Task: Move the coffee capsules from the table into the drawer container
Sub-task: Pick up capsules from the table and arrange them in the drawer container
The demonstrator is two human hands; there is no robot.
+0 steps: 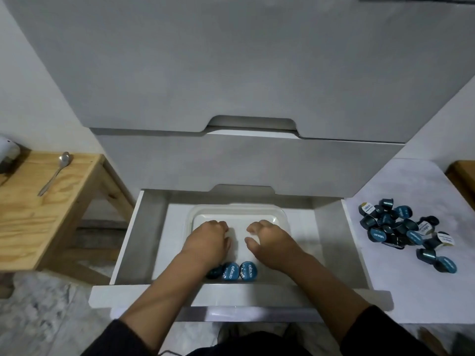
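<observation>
Flanking drawer (331,242): spoon (55,172), capsule heap (406,232).

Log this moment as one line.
hands: left, right in container | capsules: three in, pile on table | spoon idle

third capsule (214,271) half hidden under left wrist

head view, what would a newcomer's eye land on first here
Both hands, the left hand and right hand, reach into the clear container in the open drawer at the centre, fingers curled. Three blue capsules stand in a row at the container's near edge, and a dark pile of capsules lies on the white table to the right.
</observation>
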